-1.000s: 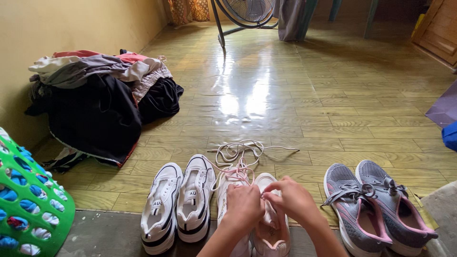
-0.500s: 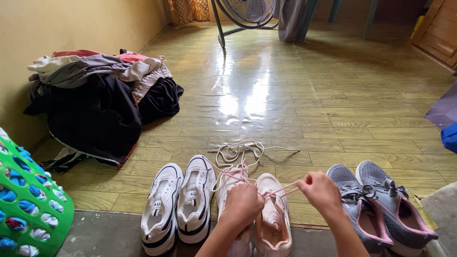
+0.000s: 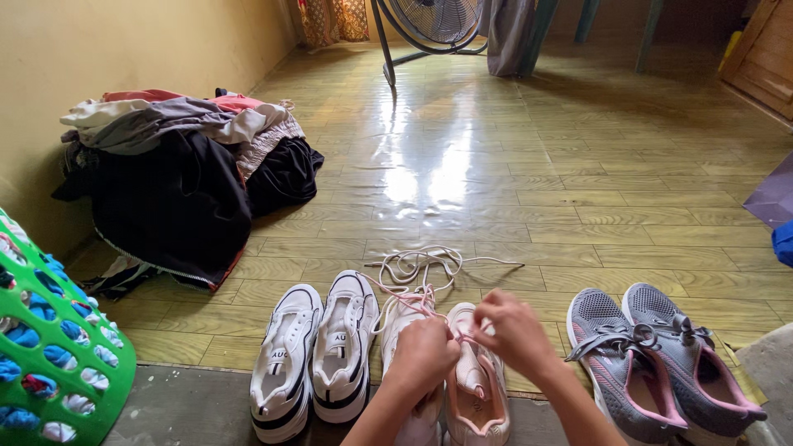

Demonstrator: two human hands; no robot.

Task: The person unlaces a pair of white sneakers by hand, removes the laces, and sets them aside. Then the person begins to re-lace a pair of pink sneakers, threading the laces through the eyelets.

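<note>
**Fingers pinch pink lace over pale shoes**

Fingers of the right hand [image 3: 514, 330] pinch a pink lace [image 3: 405, 299] just above the right pale pink shoe [image 3: 477, 381]. Left hand [image 3: 423, 353] closes on the same lace over the left shoe [image 3: 398, 324]. Both shoes point away along the floor [image 3: 529, 190], loose lace coiled beyond their toes.

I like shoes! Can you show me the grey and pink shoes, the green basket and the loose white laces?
grey and pink shoes [image 3: 661, 363], head view, on the mesh upper.
green basket [image 3: 99, 384], head view, on its rim.
loose white laces [image 3: 413, 264], head view, on the coiled part.
</note>
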